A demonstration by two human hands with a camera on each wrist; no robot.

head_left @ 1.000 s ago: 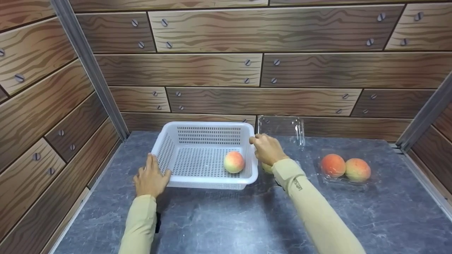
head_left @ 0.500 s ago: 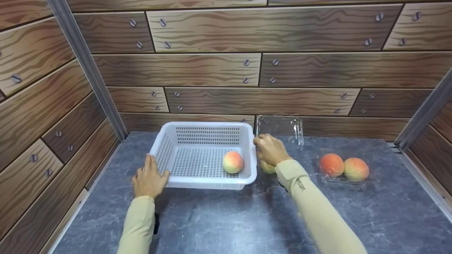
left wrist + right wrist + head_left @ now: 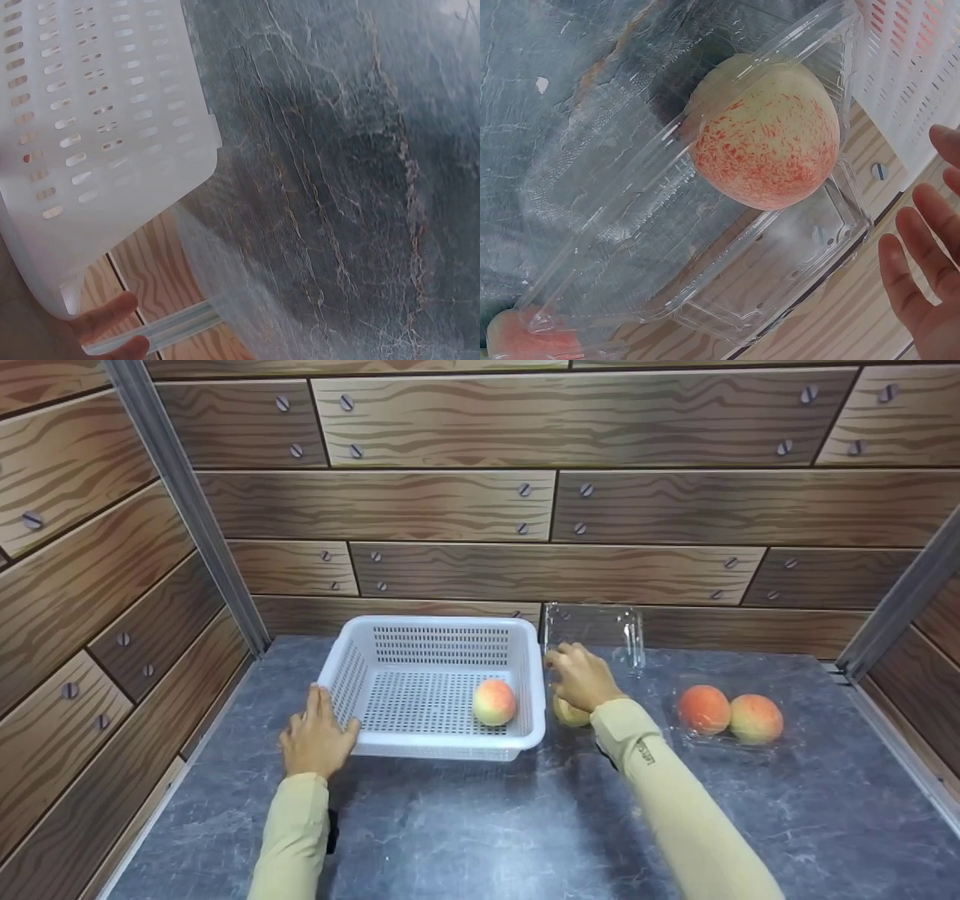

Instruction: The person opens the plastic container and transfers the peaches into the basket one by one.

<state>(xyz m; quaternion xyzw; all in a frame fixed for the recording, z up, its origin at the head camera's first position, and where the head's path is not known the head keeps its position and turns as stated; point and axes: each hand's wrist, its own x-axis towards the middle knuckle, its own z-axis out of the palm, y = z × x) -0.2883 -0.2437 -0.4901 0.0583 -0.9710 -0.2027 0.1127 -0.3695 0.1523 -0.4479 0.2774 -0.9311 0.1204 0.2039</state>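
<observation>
A white slotted plastic basket point(image 3: 442, 742) sits on the table, with one peach point(image 3: 493, 703) inside near its right wall. My left hand point(image 3: 319, 741) rests against the basket's front left corner, fingers straight along the outside; in the left wrist view, fingertips point(image 3: 112, 311) show past the rim. Just off the right rim, my right hand point(image 3: 581, 675) hovers over a second peach point(image 3: 571, 712), partly hiding it. The right wrist view shows this peach point(image 3: 769, 135) in a clear plastic clamshell box point(image 3: 600, 240), with my loosely bent fingers point(image 3: 922, 247) apart from it.
Two more peaches point(image 3: 704, 709) point(image 3: 756, 718) lie in clear plastic packaging on the right of the grey marbled table point(image 3: 465, 825). The clamshell's raised lid point(image 3: 592, 626) stands toward the back wall. Wood-patterned panels point(image 3: 480, 506) enclose the back and sides.
My right hand has drawn away from the basket's right rim, a little to the right, over the peach in the clamshell. My left hand and the basket stay in place.
</observation>
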